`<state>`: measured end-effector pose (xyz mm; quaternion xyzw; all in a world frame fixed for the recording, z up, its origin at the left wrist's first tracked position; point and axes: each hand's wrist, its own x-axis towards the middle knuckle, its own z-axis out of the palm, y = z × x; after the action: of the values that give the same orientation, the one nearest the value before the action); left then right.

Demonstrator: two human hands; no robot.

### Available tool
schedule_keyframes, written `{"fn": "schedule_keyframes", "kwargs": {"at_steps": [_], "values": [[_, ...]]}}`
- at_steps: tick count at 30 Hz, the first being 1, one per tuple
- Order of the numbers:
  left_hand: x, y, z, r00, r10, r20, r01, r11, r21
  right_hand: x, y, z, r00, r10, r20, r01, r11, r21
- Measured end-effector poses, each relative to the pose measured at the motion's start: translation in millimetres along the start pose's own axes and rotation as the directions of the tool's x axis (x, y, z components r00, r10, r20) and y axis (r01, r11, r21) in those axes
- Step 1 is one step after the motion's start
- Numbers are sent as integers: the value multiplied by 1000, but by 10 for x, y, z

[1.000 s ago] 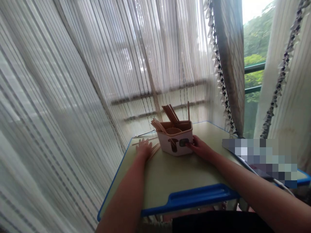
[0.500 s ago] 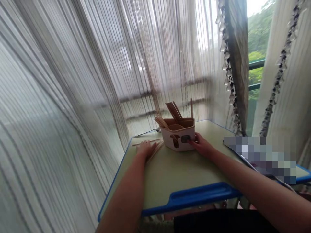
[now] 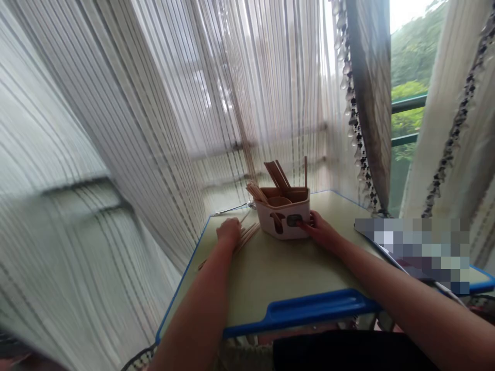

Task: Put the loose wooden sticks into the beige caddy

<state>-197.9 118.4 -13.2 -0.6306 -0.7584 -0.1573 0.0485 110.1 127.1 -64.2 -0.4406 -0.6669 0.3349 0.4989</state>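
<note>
My left hand (image 3: 229,230) is closed around thin light wooden chopsticks (image 3: 202,265), whose ends stick out at both sides of the fist. More light chopsticks (image 3: 249,234) lie loose on the table beside that hand, partly hidden by it. My right hand (image 3: 319,226) grips the right corner of a white utensil holder (image 3: 263,219) with a brown rim. Inside the holder lean a bundle of light chopsticks (image 3: 256,191), darker brown chopsticks (image 3: 276,175), one upright stick (image 3: 305,172) and a round wooden piece (image 3: 279,200), perhaps a spoon head.
A metal spoon (image 3: 234,209) lies at the table's back left edge. The pale folding table (image 3: 286,268) has a blue rim with a raised front lip. A blurred-out flat device (image 3: 413,252) sits on the right. Sheer curtains (image 3: 270,77) hang close behind and left.
My left hand has gone from lying over the sticks to a fist holding some, turned so they slant toward me. The right hand stays on the holder.
</note>
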Motion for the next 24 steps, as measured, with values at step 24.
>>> {"fn": "schedule_keyframes", "kwargs": {"at_steps": [24], "values": [[-236,343,-759,968,-40,-247,-250,-155,-956,-30,18,-13,996,-16,83,18,1000,-26]]}}
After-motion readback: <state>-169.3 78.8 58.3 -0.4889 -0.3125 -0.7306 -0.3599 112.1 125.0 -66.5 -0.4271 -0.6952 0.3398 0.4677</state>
